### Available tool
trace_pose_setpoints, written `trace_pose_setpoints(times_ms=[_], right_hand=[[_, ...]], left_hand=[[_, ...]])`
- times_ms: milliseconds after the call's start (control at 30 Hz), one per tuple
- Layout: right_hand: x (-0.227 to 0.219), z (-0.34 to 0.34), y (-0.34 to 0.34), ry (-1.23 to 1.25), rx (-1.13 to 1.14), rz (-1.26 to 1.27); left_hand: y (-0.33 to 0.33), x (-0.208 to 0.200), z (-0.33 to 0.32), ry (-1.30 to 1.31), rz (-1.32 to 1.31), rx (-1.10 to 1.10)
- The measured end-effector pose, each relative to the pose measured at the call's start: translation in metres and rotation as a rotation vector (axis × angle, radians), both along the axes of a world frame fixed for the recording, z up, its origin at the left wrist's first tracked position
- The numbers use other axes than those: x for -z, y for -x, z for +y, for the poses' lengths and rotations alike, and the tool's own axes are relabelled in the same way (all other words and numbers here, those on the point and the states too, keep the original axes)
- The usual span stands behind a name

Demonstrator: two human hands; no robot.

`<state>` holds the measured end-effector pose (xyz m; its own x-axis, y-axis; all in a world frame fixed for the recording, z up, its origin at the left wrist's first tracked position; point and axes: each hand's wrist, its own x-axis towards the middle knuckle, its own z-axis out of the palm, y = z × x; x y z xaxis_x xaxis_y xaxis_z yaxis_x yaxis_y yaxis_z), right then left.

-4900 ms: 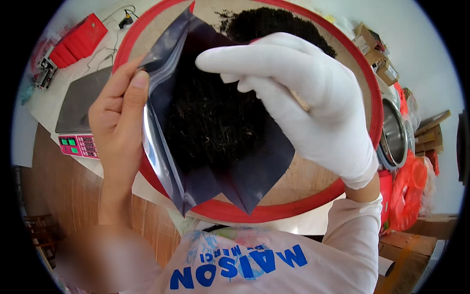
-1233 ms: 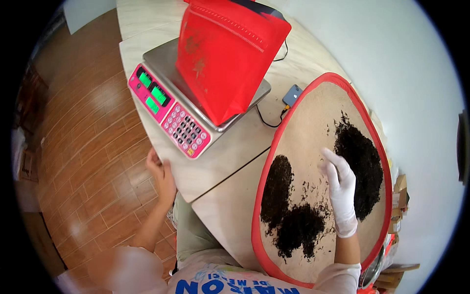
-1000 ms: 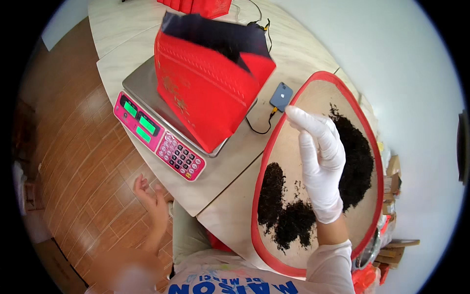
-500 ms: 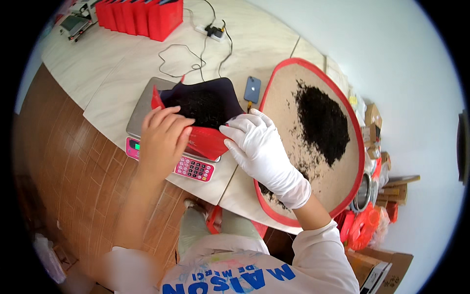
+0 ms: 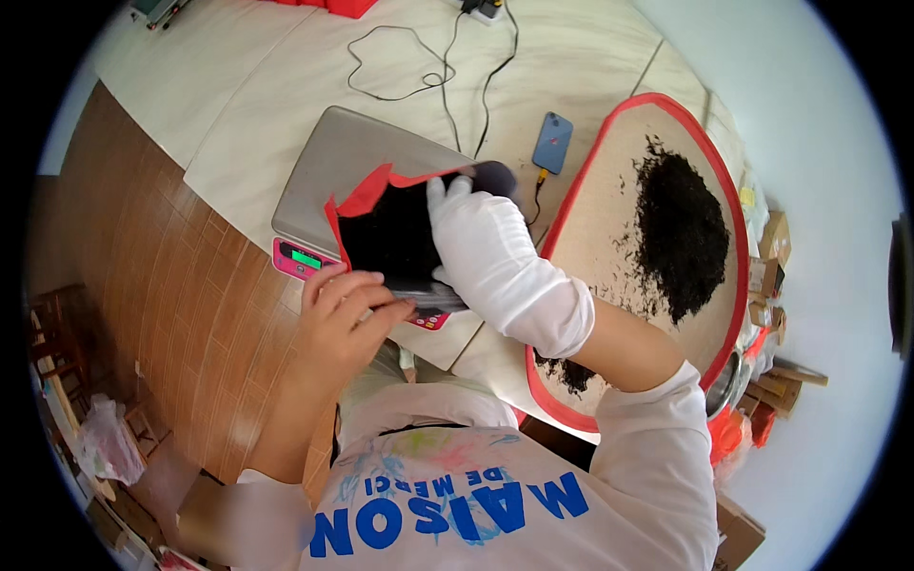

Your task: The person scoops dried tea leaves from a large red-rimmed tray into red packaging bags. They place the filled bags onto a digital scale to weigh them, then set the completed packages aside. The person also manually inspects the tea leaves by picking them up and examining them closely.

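A red bag with a dark lining (image 5: 365,197) leans open on the steel weighing plate (image 5: 328,167) of a scale, its inside deep black. Bare, my left hand (image 5: 345,319) has its fingers curled over the bag's near edge. My right hand (image 5: 490,262), in a white glove, wraps the bag's right side, fingertips and thumb reaching over the mouth. It hides much of that side, and motion smears it a little. In front of the bag, the scale's pink panel (image 5: 305,259) shows a lit green display; its keypad is mostly covered.
To the right lies a round, red-rimmed woven tray (image 5: 590,224) with a heap of black shredded leaf-like material (image 5: 681,233). A blue phone (image 5: 552,143) on a cable lies beyond the bag. Thin cords (image 5: 447,81) cross the table. Boxes (image 5: 776,238) stand along the wall.
The view has shifted, showing more of the plate and less of the far table. The bag's mouth has changed shape and its near red side is hidden. My right hand has moved further over the mouth.
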<state>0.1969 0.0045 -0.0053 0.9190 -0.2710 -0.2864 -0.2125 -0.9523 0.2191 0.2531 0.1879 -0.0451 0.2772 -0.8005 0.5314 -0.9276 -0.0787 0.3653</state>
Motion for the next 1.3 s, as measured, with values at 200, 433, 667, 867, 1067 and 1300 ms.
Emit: trace_pose_setpoints(times_ms=[200,433,667,867,1067,1300], right_hand=[[0.021,-0.009,-0.003,-0.143,-0.071,-0.131],[-0.029,-0.02,-0.001,-0.476,0.229,-0.178],[-0.054,0.008,0.005,-0.501,0.443,-0.268],[-0.048,0.01,0.02,-0.686,0.507,-0.454],[-0.045,-0.006,0.038,-0.894,0.756,-0.546],[-0.057,-0.014,0.046,-1.314,0.857,-0.743]], left_hand=[[-0.001,-0.001,0.005,0.001,0.089,0.015],[-0.043,-0.002,0.016,0.038,0.187,0.236],[-0.069,-0.009,0.017,0.092,0.277,0.335],[-0.086,-0.009,0.026,0.211,0.333,0.337],[-0.12,-0.014,0.053,0.247,0.389,0.006],[-0.117,-0.019,0.082,0.179,0.39,-0.158]])
